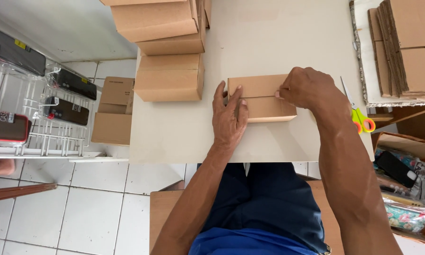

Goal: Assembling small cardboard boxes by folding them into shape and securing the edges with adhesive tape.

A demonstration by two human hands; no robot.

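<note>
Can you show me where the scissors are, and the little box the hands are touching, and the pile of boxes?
Scissors with orange and green handles point(362, 120), head view, on the handles.
Small brown cardboard box point(264, 109), head view, lower top flap.
Stack of closed brown cardboard boxes point(169, 78), head view, front box.

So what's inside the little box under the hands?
The cardboard box is closed, flaps folded down, so nothing inside shows. The left hand and right hand press on top.
</note>
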